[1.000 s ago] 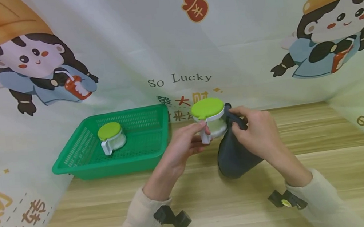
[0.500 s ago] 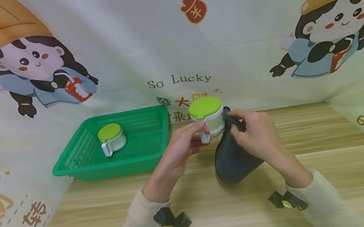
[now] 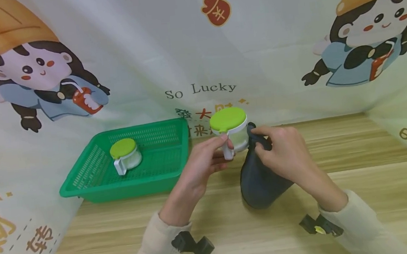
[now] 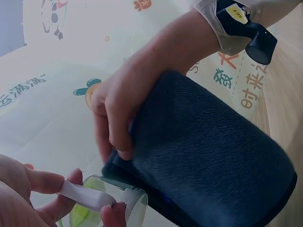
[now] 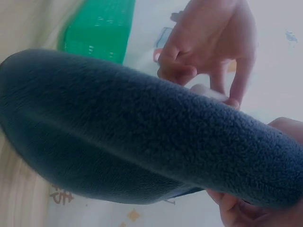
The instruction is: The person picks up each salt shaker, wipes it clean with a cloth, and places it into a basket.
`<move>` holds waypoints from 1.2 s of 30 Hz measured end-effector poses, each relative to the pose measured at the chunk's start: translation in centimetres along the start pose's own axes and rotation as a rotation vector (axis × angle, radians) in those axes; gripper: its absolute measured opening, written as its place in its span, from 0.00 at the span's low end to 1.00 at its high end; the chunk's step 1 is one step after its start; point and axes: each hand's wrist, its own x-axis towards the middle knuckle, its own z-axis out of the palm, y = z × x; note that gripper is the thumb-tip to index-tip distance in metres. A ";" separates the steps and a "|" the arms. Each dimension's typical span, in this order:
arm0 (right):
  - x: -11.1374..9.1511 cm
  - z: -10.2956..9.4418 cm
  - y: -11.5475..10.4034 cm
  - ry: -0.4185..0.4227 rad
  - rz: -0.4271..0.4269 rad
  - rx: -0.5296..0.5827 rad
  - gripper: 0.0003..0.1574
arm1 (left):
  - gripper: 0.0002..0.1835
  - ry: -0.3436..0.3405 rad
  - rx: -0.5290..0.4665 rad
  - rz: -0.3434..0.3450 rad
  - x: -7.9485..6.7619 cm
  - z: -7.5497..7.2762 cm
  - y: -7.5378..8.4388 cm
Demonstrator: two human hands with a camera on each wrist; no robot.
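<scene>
Raised above the table is a clear seasoning jar (image 3: 241,137) with a bright green lid, its white handle (image 4: 87,196) gripped between the thumb and fingers of my left hand (image 3: 203,159). My right hand (image 3: 288,147) pinches a dark blue-grey plush cloth (image 3: 263,178) near its top. That bunched upper edge lies right at the jar's right side, while the rest of the cloth hangs down toward the table. From the right wrist, the cloth (image 5: 142,123) covers most of the jar, and the left hand (image 5: 208,42) shows beyond it.
A green plastic basket (image 3: 128,188) stands at the left on the wood-grain table (image 3: 236,234). Inside it rests a second green-lidded jar (image 3: 128,156). Behind the table rises a white printed curtain (image 3: 136,39), with more of it along both sides.
The jar has shifted slightly left and away in the left hand. My right hand has brought the cloth's top edge a little left and down along the jar's side. Both grips are kept.
</scene>
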 end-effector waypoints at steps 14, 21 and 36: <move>0.2 -0.2 0.7 0.013 0.066 0.000 0.23 | 0.15 -0.033 0.000 -0.008 -0.1 0.4 0.0; 0.0 -0.1 -0.3 0.043 -0.003 0.031 0.21 | 0.17 0.022 0.028 0.016 0.0 -0.1 0.2; 0.9 0.3 2.7 -0.172 0.260 0.720 0.30 | 0.17 0.032 0.009 0.015 -0.1 0.1 0.1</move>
